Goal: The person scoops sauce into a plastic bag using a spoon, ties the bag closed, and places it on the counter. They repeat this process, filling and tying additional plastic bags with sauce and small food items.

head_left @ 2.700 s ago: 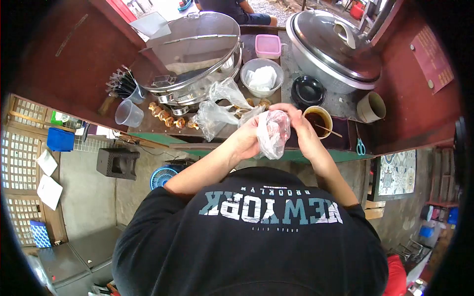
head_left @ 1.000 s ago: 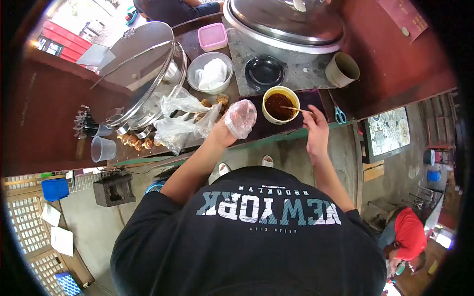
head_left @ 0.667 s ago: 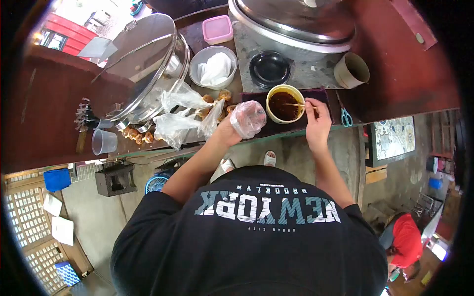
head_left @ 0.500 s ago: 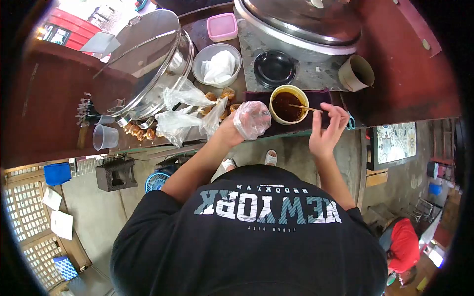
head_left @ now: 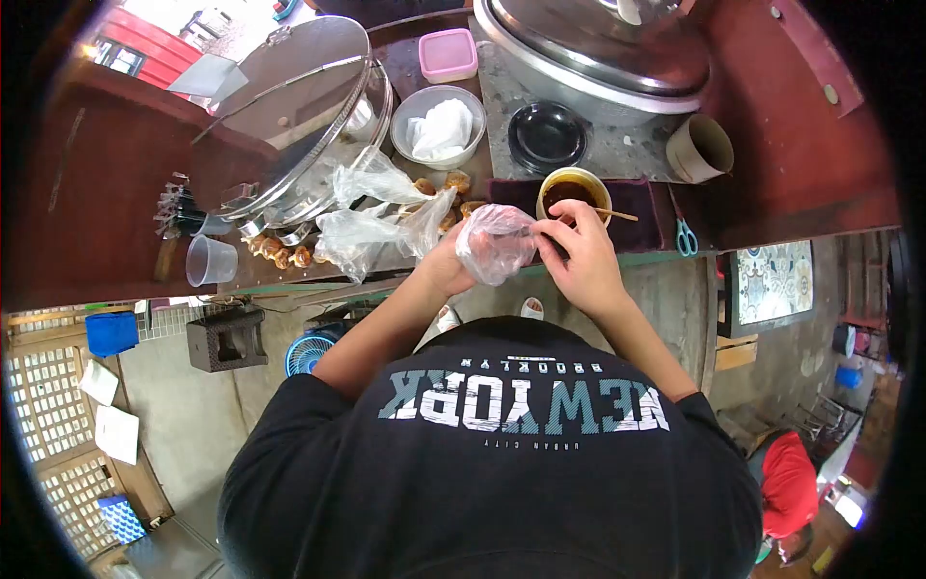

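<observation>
My left hand (head_left: 447,266) is closed round a clear plastic bag (head_left: 496,249), which bulges out above the fingers. The thumb and forefinger of my right hand (head_left: 585,259) pinch the bag's right edge. Just behind that hand stands a tub (head_left: 575,172) of dark brown sauce, partly hidden by the fingers. A thin wooden stick (head_left: 620,214) leans on the tub's rim and points right. To the left of the bag lie other clear plastic bags (head_left: 362,241), with glazed brown food pieces (head_left: 457,180) beside them.
A lidded steel pot (head_left: 588,72) and a black plate (head_left: 547,135) stand at the back. A bowl (head_left: 397,130) holds a white bag. Blue-handled scissors (head_left: 686,238) lie right of the tub, a clear cup (head_left: 210,261) at the left edge. A person in red (head_left: 789,482) is behind.
My right hand has moved left from beside the stick to the bag and now pinches its edge. My left hand still holds the bag in nearly the same place.
</observation>
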Available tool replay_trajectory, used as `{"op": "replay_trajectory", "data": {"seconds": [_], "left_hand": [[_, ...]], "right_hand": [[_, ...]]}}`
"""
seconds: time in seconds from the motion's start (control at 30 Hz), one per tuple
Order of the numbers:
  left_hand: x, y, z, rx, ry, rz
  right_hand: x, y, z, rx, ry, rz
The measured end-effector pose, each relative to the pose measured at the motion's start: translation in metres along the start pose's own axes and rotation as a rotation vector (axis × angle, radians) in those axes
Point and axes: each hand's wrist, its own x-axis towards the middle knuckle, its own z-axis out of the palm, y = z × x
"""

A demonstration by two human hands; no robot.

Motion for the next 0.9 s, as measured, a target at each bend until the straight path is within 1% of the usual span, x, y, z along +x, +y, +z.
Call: {"op": "replay_trajectory", "data": {"seconds": [0.07,0.17,0.2,0.3,0.33,0.4,0.43,0.47,0.5,0.57,0.6,0.67,0.7,0.77,0.8,0.83,0.9], "left_hand": [[0.002,-0.005,-0.016,-0.102,-0.001,0.007],[-0.001,-0.003,-0.015,-0.195,-0.003,0.001],[-0.003,-0.002,-0.012,-0.217,-0.004,-0.005],[-0.002,-0.008,-0.02,-0.158,-0.023,-0.121],[-0.001,-0.012,-0.023,-0.172,-0.016,-0.12],[0.0,-0.016,-0.024,-0.197,0.0,-0.118],[-0.001,-0.015,-0.021,-0.191,-0.035,-0.122],[-0.002,-0.014,-0.017,-0.185,-0.071,-0.125],[-0.004,-0.013,-0.012,-0.179,-0.106,-0.128],[-0.006,-0.014,-0.01,-0.096,-0.038,-0.134],[-0.007,-0.015,-0.009,-0.055,-0.004,-0.136],[-0.008,-0.015,-0.007,-0.082,0.01,-0.135],[-0.007,-0.015,-0.007,-0.095,0.016,-0.135],[-0.003,-0.016,-0.013,-0.223,-0.083,-0.159],[0.0,-0.017,-0.017,-0.287,-0.134,-0.17],[0.001,-0.016,-0.021,-0.309,-0.114,-0.133],[0.004,-0.016,-0.03,-0.355,-0.08,-0.061]], "right_hand": [[-0.001,-0.002,0.001,0.044,0.044,0.054],[-0.005,-0.007,-0.003,0.225,0.09,0.337],[-0.005,-0.009,-0.005,0.262,0.073,0.348],[-0.005,-0.008,-0.002,-0.034,0.097,-0.075],[-0.002,-0.013,-0.003,-0.066,0.039,-0.166],[-0.001,-0.014,0.003,-0.096,-0.071,-0.255],[-0.001,-0.015,0.005,-0.11,-0.125,-0.3],[-0.001,-0.018,0.007,-0.142,-0.124,-0.308],[0.0,-0.021,0.008,-0.17,-0.094,-0.27],[0.0,-0.025,0.01,-0.224,-0.038,-0.192],[0.0,-0.025,0.01,-0.176,-0.058,-0.172],[-0.003,-0.023,0.008,-0.08,-0.099,-0.135],[-0.005,-0.022,0.006,-0.038,0.017,-0.116],[-0.009,-0.015,-0.002,0.046,0.25,-0.079],[-0.015,-0.01,-0.006,0.085,0.438,0.052],[-0.021,-0.003,-0.009,0.123,0.626,0.185],[-0.027,0.021,-0.015,0.286,0.885,0.365]]}}
